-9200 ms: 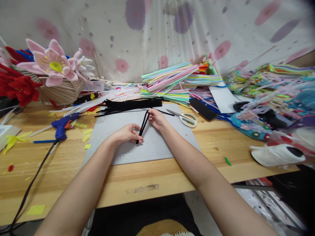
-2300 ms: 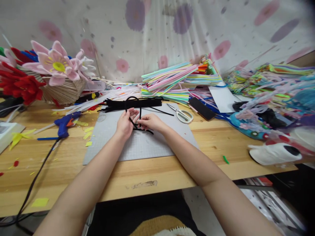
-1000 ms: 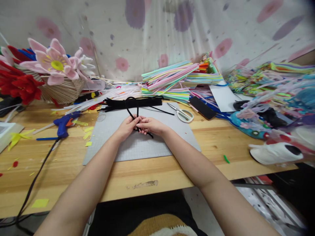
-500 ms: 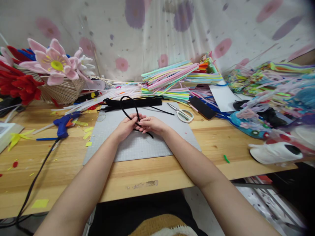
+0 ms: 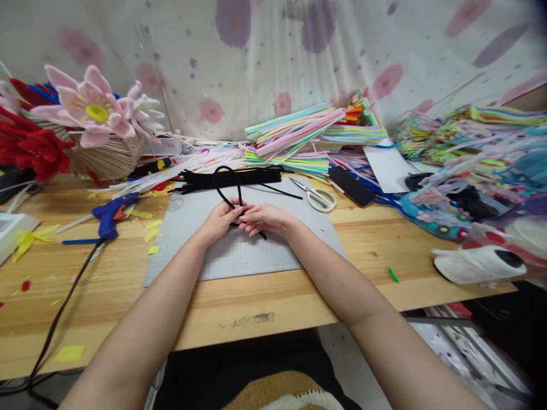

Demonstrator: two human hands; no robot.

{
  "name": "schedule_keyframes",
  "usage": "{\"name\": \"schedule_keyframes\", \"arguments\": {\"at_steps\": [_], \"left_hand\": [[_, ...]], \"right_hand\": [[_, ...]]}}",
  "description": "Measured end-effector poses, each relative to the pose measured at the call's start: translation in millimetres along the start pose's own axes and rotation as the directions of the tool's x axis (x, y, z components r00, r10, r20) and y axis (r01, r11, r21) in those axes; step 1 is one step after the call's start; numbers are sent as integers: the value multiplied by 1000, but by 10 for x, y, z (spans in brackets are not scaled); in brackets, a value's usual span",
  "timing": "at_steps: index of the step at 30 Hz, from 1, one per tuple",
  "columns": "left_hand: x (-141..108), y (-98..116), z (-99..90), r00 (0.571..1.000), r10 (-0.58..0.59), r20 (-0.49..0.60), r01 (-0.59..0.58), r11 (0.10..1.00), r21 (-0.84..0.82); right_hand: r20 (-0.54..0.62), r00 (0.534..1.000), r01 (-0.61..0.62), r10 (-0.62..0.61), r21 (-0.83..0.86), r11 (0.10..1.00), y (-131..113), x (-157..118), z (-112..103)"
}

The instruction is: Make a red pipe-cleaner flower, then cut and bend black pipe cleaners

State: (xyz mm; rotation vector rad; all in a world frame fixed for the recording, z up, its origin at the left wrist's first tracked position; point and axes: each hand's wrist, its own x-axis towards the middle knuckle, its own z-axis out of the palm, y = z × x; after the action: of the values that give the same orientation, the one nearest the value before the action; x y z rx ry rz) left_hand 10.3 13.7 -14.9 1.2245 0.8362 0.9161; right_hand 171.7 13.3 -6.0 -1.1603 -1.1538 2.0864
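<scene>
Over the grey cutting mat, a black pipe cleaner is bent into an upright loop, its ends crossing between my fingers. My left hand pinches it at the crossing with thumb and forefinger. My right hand is closed on it from the other side, fingertips meeting those of the left. One short end pokes out beneath the right fingers. Just behind lies a bundle of black pipe cleaners along the mat's far edge. The exact crossing is hidden by my fingers.
Scissors lie on the mat's right corner, beside a dark phone. A blue glue gun with its cord rests at left, near yellow scraps. Pastel pipe cleaners are piled at the back. A pink fuzzy flower stands back left.
The loop has shifted slightly right and become narrower. My hands have drawn closer together at the crossing, and less of the lower end shows.
</scene>
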Motion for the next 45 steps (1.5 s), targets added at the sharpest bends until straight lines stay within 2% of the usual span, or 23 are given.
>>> {"name": "schedule_keyframes", "arguments": {"at_steps": [4, 7, 11, 14, 18, 21, 24, 26, 28, 31, 33, 36, 40, 45], "left_hand": [[-10, 5, 39, 999, -18, -36, 14, 992, -123], [-28, 6, 48, 999, -30, 21, 35, 957, -287], [-33, 3, 40, 997, -46, 68, 67, 931, -359], [-28, 8, 49, 993, -121, 19, 119, 919, -377], [-24, 19, 76, 984, -161, -79, 121, 920, -374], [-21, 21, 63, 985, -149, -86, 112, 935, -335], [-23, 44, 3, 985, -144, -98, 117, 964, -240], [-32, 76, -52, 976, -192, -104, 174, 972, -161], [-45, 110, -104, 960, -271, -74, 263, 960, -99], [-63, 139, -148, 931, -365, 1, 364, 931, -32], [-73, 144, -147, 915, -401, 39, 401, 916, 17], [-91, 159, -122, 896, -439, 72, 434, 898, 77], [-121, 222, -122, 864, -496, 87, 474, 859, 191], [-132, 271, -200, 863, -497, 88, 466, 851, 241]], "right_hand": [[-19, 998, 61, -60, 60, 996, 20, 32, 0], [0, 996, 91, -92, 149, 985, 0, 20, 0], [50, 995, 72, -84, 204, 976, -17, -2, 13], [94, 993, 56, -75, 192, 980, 5, 14, 26], [128, 988, 71, -91, 149, 986, 36, 36, 49], [115, 989, 82, -92, 83, 993, 19, 9, 55], [66, 997, 52, -45, -115, 992, -43, -57, -4], [-11, 999, 40, -44, -222, 974, -90, -101, -89], [-129, 981, 116, -144, -202, 972, -124, -123, -189], [-313, 895, 302, -319, -102, 948, -132, -99, -304], [-359, 855, 363, -374, -100, 926, -115, -52, -335], [-378, 828, 381, -414, -163, 910, -85, 23, -328], [-456, 791, 343, -407, -220, 913, -74, 59, -318], [-454, 819, 329, -350, -126, 936, -103, 5, -353]]}}
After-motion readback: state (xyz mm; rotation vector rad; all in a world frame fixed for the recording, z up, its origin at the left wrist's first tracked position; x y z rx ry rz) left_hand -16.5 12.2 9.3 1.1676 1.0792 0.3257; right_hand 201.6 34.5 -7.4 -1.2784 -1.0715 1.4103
